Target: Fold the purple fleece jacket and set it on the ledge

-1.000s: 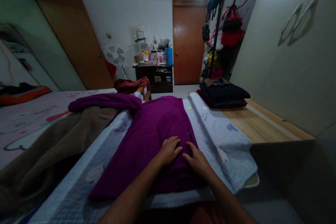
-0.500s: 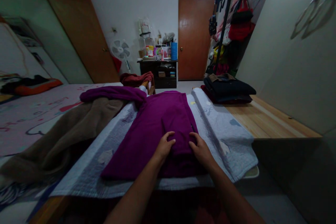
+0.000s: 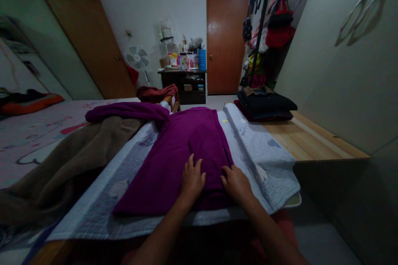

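Note:
A purple long-sleeved garment point(image 3: 155, 178) lies spread out in front of me, its right side folded inward. One sleeve stretches left over a brown fleecy cloth point(image 3: 102, 140). My left hand point(image 3: 192, 178) rests flat on the purple fabric with its fingers spread. Near the garment's right edge, my right hand point(image 3: 236, 183) touches the cloth, thumb and forefinger apart and its other fingers partly hidden. A dark slit or zip runs along that edge just beyond the right fingertips. Beneath the garment is a pale blue-grey quilted cover point(image 3: 124, 225).
Folded dark clothes point(image 3: 267, 105) are stacked on a wooden board point(image 3: 320, 145) at the right, beside a tall cabinet point(image 3: 320, 74). A bed with a pink sheet point(image 3: 46, 132) is on the left. Beyond stand a fan point(image 3: 137, 58), a dark shelf unit point(image 3: 183, 97) and a door point(image 3: 228, 45).
My left fingers have spread and lie flatter on the cloth. Both hands sit slightly lower, and the raised fold between them looks smoother. The view has shifted a little to the right.

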Demonstrator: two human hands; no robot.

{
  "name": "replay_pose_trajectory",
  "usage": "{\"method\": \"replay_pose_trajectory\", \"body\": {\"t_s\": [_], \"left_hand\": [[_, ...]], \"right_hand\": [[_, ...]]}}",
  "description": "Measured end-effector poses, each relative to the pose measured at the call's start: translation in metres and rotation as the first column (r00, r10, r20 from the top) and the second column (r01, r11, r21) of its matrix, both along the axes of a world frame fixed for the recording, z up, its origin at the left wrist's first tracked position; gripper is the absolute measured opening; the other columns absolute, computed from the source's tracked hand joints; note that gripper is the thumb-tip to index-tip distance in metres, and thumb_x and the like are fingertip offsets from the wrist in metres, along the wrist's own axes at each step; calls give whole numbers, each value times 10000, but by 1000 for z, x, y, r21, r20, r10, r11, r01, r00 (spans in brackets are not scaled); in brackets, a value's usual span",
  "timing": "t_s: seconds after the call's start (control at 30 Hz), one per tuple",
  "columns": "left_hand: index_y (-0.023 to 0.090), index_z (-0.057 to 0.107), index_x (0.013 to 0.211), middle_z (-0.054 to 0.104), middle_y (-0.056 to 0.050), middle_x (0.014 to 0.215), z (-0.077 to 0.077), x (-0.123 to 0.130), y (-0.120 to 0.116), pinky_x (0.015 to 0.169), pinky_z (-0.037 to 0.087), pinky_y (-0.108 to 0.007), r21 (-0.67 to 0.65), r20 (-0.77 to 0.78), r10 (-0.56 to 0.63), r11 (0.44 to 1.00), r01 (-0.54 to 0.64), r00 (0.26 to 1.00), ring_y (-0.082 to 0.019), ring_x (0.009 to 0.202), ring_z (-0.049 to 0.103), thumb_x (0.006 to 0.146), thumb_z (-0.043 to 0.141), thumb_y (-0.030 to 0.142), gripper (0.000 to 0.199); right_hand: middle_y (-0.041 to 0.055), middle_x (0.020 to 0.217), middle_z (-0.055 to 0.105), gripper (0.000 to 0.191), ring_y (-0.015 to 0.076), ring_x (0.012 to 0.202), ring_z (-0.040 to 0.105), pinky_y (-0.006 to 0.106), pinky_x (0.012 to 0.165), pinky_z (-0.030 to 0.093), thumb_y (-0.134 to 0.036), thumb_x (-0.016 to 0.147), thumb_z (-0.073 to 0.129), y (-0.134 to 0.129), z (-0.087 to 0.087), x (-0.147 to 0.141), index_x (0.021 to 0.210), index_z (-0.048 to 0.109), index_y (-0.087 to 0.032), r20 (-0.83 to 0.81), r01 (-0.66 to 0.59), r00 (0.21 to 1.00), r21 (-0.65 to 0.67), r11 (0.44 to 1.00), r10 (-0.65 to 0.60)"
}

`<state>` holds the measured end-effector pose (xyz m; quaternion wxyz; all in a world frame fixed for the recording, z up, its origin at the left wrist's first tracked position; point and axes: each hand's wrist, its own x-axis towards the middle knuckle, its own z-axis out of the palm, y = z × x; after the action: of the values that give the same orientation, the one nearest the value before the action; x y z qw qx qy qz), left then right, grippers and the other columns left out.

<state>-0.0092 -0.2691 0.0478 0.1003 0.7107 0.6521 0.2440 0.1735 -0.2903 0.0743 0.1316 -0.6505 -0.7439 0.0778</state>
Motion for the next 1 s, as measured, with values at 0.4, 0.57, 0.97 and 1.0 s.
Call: {"method": "replay_pose_trajectory", "body": {"t_s": [0.4,0.57,0.97,1.0], "left_hand": [[199,482,1353,471,-97,1450,-6,5,-13,1159,243,-470,-73,-122,-368,929,361,922,-236,1362,383,916,461,293,447],[230,485,1351,485,-77,1443,-1,-4,5,1163,207,-491,-99,-140,-387,921,376,911,-223,1374,366,953,379,294,417],[190,389,1416,334,-149,1530,-1,-17,136,1122,201,-567,-244,-275,-202,960,135,940,-296,1426,256,953,368,422,518],[192,384,1419,324,-155,1533,-2,-15,136,1116,199,-582,-248,-275,-197,960,129,941,-307,1427,250,948,372,442,533]], "right_hand": [[119,1504,380,476,243,1402,304,461,1141,211,-203,931,367,43,-24,-22,1392,461,-130,-27,-175,983,106,979,179],[117,1502,382,488,243,1411,288,462,1147,192,-281,937,407,41,-41,-18,1403,453,-144,2,-175,985,90,980,175],[96,1512,369,504,234,1416,277,457,1158,172,-284,930,414,41,-40,-19,1416,438,-151,-27,-159,986,84,984,162],[96,1514,365,505,234,1417,276,459,1157,172,-286,931,413,41,-40,-19,1417,437,-153,-29,-160,986,81,984,163]]}}
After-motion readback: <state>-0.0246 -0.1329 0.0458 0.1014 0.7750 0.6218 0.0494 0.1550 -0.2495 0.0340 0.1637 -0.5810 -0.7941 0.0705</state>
